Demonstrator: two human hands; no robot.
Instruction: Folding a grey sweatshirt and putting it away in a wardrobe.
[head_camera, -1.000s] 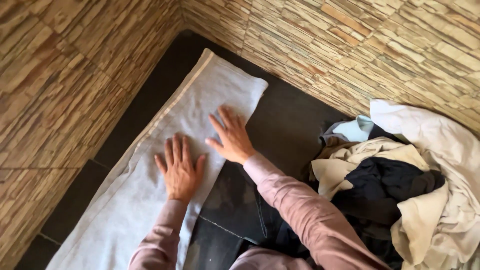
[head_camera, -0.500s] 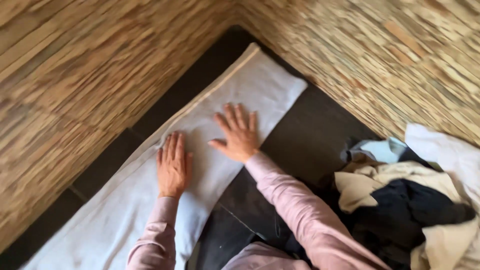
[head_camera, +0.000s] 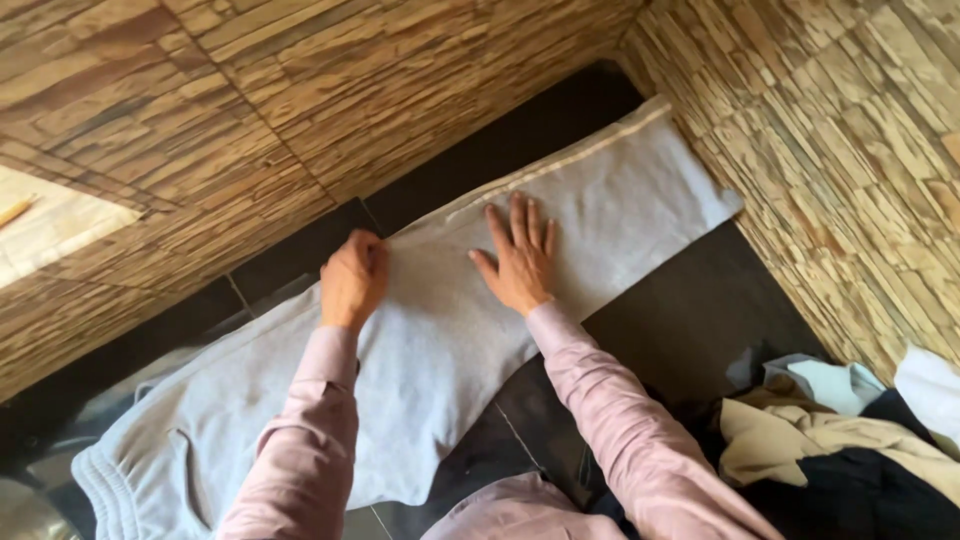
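grey sweatpants are laid flat along a dark tiled floor, the far long edge lying close to the stone-patterned wall; the leg end is seen near the corner at upper right; the left hand is curled, its grip pinched on the far edge of the fabric; the right hand is pressed flat on the cloth, fingers spread; bare floor is left open on the near side; a heap of clothes is piled at lower right, apart from the sweatpants.

We observe a single head-mounted view, looking steeply down, close over the dark floor by the stone-patterned walls.
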